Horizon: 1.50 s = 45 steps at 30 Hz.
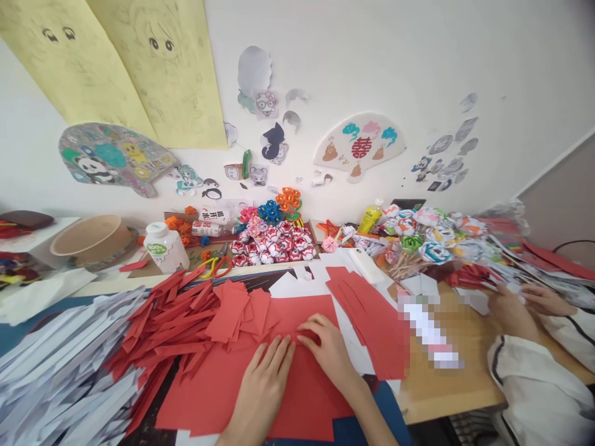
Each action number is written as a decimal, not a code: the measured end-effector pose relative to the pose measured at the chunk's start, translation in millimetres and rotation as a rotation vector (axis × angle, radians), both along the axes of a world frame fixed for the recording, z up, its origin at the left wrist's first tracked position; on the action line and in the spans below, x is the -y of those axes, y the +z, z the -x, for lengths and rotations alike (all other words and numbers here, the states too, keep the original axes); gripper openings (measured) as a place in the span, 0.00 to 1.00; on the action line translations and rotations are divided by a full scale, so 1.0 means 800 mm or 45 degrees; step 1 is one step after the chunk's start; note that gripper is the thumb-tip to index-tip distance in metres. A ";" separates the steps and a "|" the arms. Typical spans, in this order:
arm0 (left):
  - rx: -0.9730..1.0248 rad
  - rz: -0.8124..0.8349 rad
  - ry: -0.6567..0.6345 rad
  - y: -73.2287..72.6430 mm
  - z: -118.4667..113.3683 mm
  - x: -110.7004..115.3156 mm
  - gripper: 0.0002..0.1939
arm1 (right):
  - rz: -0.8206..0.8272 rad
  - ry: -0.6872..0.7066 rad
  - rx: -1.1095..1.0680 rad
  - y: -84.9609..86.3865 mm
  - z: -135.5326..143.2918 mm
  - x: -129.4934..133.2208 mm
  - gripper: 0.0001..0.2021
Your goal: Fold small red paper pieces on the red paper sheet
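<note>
Large sheets of red paper (209,396) lie on the table in front of me. My left hand (266,375) rests on them, fingers stretched forward and lying flat. Close to its fingertips is my right hand (325,344), its thumb and index finger curved toward each other over the red paper; whether a thin piece is between them is too small to tell. Small cut red pieces (230,313) lie just beyond my left hand. Folded red strips (160,328) are heaped to the left, beside a big pile of folded white strips (69,359).
Another person's hands (511,310) work at the right. More red sheets (367,322) lie right of my hands. Behind stand a white bottle (165,249), scissors (218,266), red-and-white paper flowers (274,243), a yellow bottle (370,217) and a heap of coloured paper flowers (437,238).
</note>
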<state>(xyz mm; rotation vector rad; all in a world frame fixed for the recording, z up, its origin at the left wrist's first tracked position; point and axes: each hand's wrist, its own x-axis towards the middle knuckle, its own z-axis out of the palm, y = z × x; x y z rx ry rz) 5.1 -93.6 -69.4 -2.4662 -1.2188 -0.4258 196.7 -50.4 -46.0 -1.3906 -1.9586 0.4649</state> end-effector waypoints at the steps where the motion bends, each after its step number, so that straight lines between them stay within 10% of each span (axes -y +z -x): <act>1: 0.026 0.014 0.020 -0.002 -0.001 0.000 0.27 | -0.049 -0.053 0.020 -0.001 0.001 0.005 0.07; 11: 0.023 0.070 0.024 0.000 0.000 0.004 0.30 | -0.395 -0.024 0.412 -0.019 0.011 0.063 0.23; 45: -0.009 -0.080 0.098 0.006 -0.015 0.010 0.23 | -0.480 -0.114 0.537 -0.038 0.021 0.058 0.21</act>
